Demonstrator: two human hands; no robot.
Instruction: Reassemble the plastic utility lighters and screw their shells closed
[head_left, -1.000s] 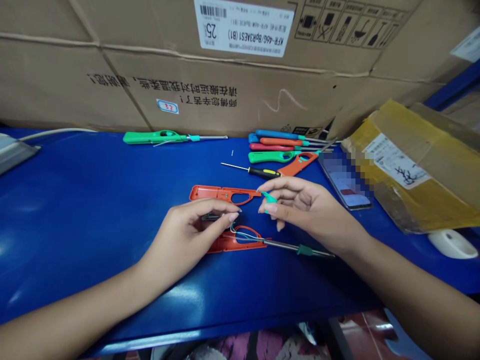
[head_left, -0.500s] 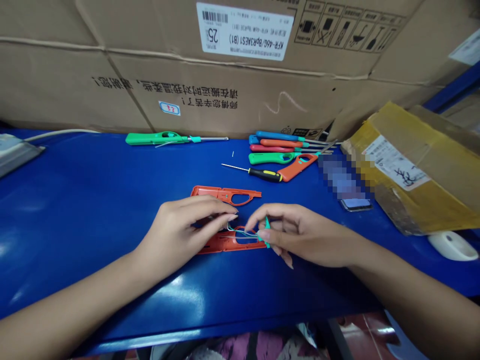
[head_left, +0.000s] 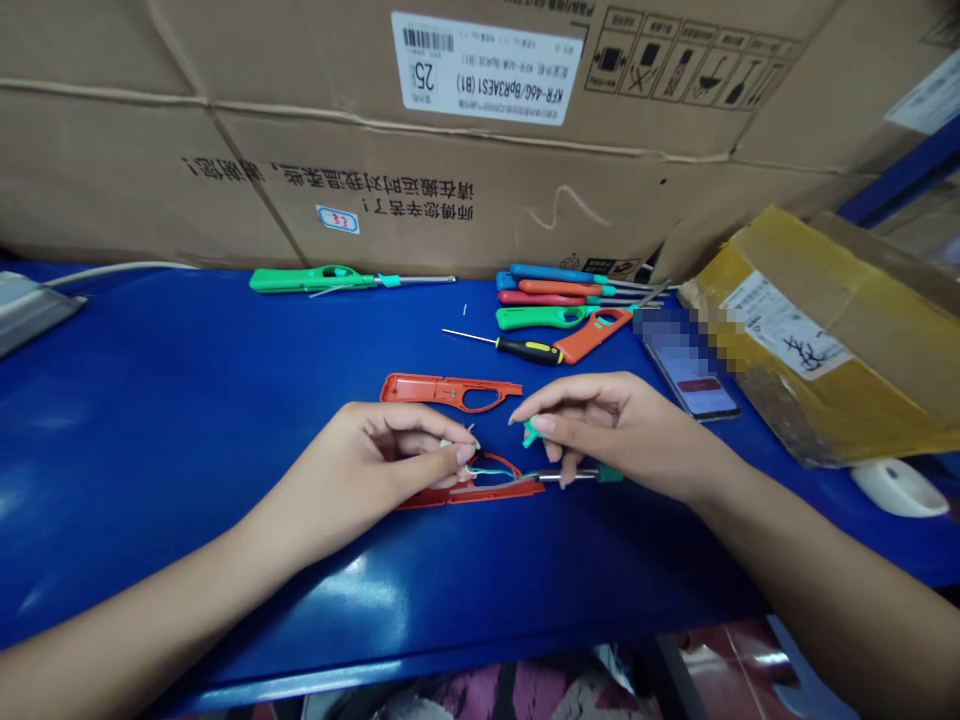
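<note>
My left hand (head_left: 397, 455) pinches a small white-and-black part (head_left: 451, 448) with thin wires; the fingers hide most of it. Between thumb and fingers of my right hand (head_left: 611, 430) is a small teal plastic piece (head_left: 531, 434), held above the table. Beneath my hands lies an orange lighter shell half (head_left: 495, 491), its left end covered by my left hand. Thin wires (head_left: 491, 472) cross its oval opening. From its right end extends a metal tube (head_left: 553, 477) with a green tip (head_left: 609, 474). Farther back rests the other orange shell half (head_left: 427, 387).
Behind lie a black-and-yellow screwdriver (head_left: 529, 350), several coloured lighters (head_left: 540, 317) and a green lighter (head_left: 292, 281). A phone (head_left: 701, 385), a yellow-taped box (head_left: 862, 350) and a white mouse (head_left: 900, 488) are at the right. A large carton (head_left: 337, 140) stands along the back.
My right hand has moved up and back from the lower shell half, lifting the teal piece away from it. The metal tube and its green tip now show. My left hand has barely shifted.
</note>
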